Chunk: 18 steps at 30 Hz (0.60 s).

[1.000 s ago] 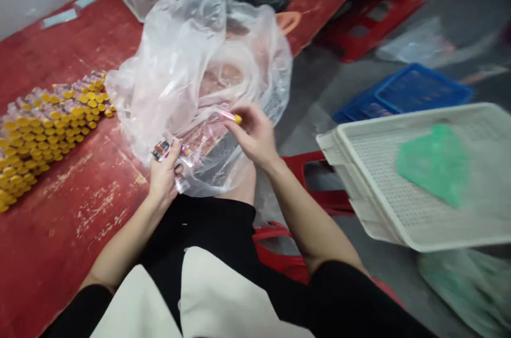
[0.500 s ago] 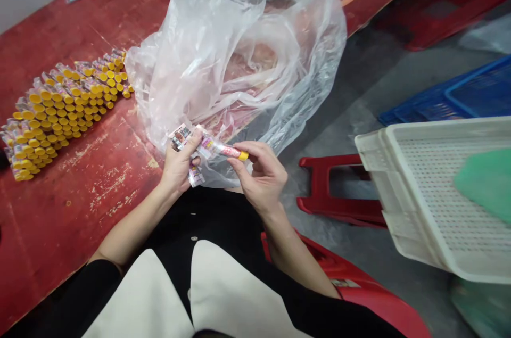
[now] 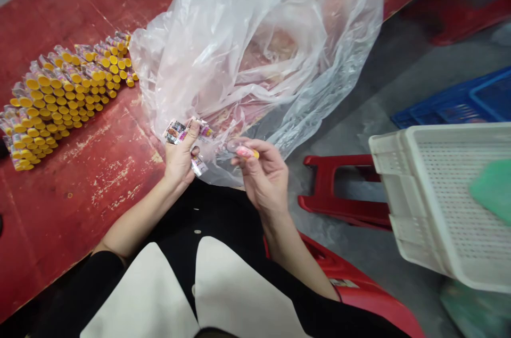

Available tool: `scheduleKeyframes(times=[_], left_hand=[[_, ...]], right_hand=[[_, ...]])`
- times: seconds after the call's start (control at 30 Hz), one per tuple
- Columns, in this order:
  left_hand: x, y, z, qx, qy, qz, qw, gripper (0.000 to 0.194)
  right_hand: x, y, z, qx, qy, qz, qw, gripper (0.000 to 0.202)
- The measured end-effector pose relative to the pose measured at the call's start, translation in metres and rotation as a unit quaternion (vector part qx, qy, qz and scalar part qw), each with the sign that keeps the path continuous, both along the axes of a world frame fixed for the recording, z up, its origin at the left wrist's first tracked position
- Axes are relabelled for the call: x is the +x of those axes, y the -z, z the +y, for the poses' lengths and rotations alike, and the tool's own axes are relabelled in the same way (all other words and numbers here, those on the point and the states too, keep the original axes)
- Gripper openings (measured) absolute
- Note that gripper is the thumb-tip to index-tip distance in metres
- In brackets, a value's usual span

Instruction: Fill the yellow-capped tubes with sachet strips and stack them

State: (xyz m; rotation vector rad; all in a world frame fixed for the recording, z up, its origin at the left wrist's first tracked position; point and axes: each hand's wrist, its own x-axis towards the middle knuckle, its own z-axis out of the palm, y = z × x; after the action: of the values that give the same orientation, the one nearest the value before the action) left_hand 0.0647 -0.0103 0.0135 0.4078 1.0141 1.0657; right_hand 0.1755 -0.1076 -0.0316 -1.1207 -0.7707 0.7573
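My left hand (image 3: 180, 157) is closed on small printed wrappers (image 3: 175, 132), whose ends stick out above and below the fingers. In my right hand (image 3: 265, 173) is a small clear tube (image 3: 246, 152) with a pink print and a yellow end, pinched between thumb and fingers. A gap separates the tube from the wrappers. Beyond both hands spreads a large, crumpled clear plastic bag (image 3: 207, 34). To the left, many similar yellow-ended tubes (image 3: 59, 109) lie stacked in rows on the red table (image 3: 99, 167), their yellow ends facing me.
At the right stands a white perforated crate (image 3: 431, 210) with a green sheet (image 3: 495, 189) in it. Behind it is a blue crate (image 3: 459, 101). A red stool (image 3: 343, 199) stands on the floor, and a red chair (image 3: 371, 295) is beside me.
My right hand has drawn the tube away from the wrappers in my left hand and turned it. The left hand keeps its grip. The view has shifted slightly.
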Motion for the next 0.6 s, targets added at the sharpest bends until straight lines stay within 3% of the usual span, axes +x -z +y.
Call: scheduleKeyframes(times=[0.1,0.23,0.37,0.6], left_hand=[[0.002,0.001,-0.006,0.004,0.01,0.009,1.0,0.049],[-0.002,0.005,-0.005,0.006,0.005,0.007,1.0,0.051],[-0.007,0.007,0.006,0.013,-0.036,0.008,0.999,0.056],[-0.006,0.003,0.009,-0.005,-0.008,-0.002,1.0,0.057]], right_hand=[[-0.005,0.003,0.016,-0.035,-0.041,0.044,0.998,0.029],[-0.006,0.003,0.029,-0.03,-0.013,0.049,0.998,0.031],[-0.002,0.0,0.023,-0.002,0.042,0.021,0.999,0.027],[-0.004,-0.004,0.011,-0.022,0.084,-0.047,0.995,0.024]])
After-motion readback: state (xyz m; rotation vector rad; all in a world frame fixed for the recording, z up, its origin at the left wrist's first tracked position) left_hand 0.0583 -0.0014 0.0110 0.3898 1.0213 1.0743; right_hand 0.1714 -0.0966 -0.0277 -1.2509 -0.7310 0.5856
